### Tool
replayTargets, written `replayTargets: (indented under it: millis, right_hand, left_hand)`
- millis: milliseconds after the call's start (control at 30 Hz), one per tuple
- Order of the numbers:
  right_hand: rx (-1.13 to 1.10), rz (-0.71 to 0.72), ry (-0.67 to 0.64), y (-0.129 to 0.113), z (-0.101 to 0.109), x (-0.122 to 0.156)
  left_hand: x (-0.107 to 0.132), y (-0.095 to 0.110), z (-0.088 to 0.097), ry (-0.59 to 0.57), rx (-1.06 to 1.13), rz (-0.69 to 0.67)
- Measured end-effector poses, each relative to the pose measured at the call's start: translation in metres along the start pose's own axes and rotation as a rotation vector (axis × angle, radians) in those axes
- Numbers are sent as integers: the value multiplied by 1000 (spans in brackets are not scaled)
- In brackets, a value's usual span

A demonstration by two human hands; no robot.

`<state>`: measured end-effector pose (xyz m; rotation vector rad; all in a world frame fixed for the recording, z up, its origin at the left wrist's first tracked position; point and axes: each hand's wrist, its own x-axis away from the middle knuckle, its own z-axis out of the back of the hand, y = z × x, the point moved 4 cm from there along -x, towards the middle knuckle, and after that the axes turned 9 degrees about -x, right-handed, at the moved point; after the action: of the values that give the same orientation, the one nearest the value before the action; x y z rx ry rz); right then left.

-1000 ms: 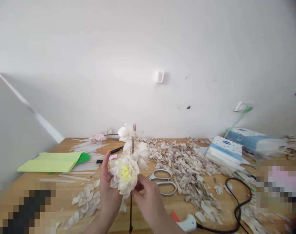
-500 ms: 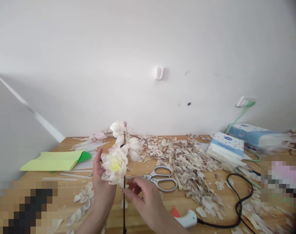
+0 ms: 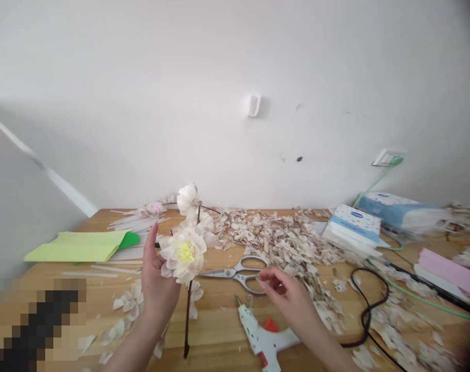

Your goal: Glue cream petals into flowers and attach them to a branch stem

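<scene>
My left hand (image 3: 156, 289) holds a flower branch upright over the wooden table (image 3: 215, 338). The branch has a dark stem (image 3: 187, 325) and white paper blossoms, the biggest with a yellow centre (image 3: 184, 253). My right hand (image 3: 287, 299) is off the branch, low over the table, fingers curled loosely with the tips just right of the handles of the silver scissors (image 3: 237, 271). Nothing shows in it. A white glue gun (image 3: 264, 338) with a black cord lies just in front of that hand.
A heap of petal scraps (image 3: 285, 243) covers the table's middle and right. Green folded paper (image 3: 83, 245) and white strips lie at the left, loose petals (image 3: 128, 310) near my left wrist. Tissue packs (image 3: 355, 225) and pink paper (image 3: 452, 268) sit at the right.
My right hand let go of the stem and moved right and down toward the scissors. My left hand kept the branch and shifted slightly left.
</scene>
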<state>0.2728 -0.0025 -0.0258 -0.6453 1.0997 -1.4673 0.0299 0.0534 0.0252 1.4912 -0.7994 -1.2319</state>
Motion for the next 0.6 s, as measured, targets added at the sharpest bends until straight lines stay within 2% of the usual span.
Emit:
replayTargets:
  millis: [167,300,367,467,533,600]
  right_hand:
    - [-112,-14,-88,-12,-18,9]
    - [-122,-25,-153,-21,-29,12]
    - [-98,-25,-160,-20,-25,10]
    - [17,22,-177,-15,-8,7]
    - [136,77,-257,-11,6,10]
    - [223,93,-395,-3,15,18]
  left_hand:
    - [6,1,-5,-37,-14,-24]
    - [1,-2,-4,-32,-16,-16]
    - [-4,-4,-1,-18,-45,-5]
    - [-13,-5,3,-1,-92,-6]
    - [-16,-7,4,-20,-109,2]
    - [-16,-10,2,-59,-91,19]
